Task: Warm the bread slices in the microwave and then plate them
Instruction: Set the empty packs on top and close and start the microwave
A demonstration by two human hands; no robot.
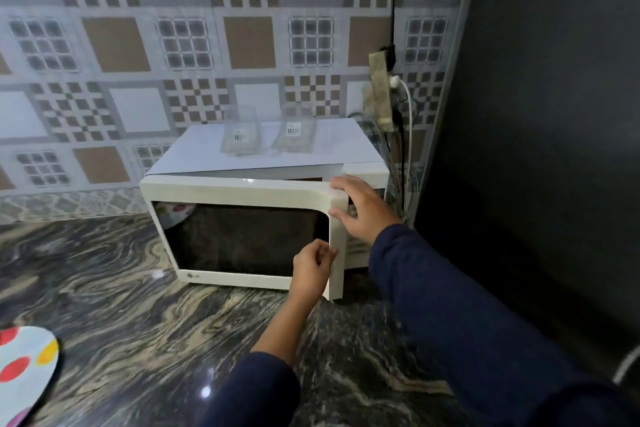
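Note:
A white microwave [270, 149] stands on the marbled counter against the tiled wall. Its door [242, 236], with a dark window, is swung slightly ajar at the right edge. My right hand [363, 208] wraps around the door's upper right corner. My left hand [313, 267] pinches the door's right edge lower down. A white plate with red and orange dots [24, 371] lies at the bottom left of the counter. No bread slices are visible; the inside of the microwave is hidden.
Two clear plastic containers [242, 133] [296, 132] sit on top of the microwave. A wall socket with plugs and cables [384, 87] hangs right of it. A dark tall surface [536, 114] stands at the right. The dark marbled counter [138, 305] spreads in front.

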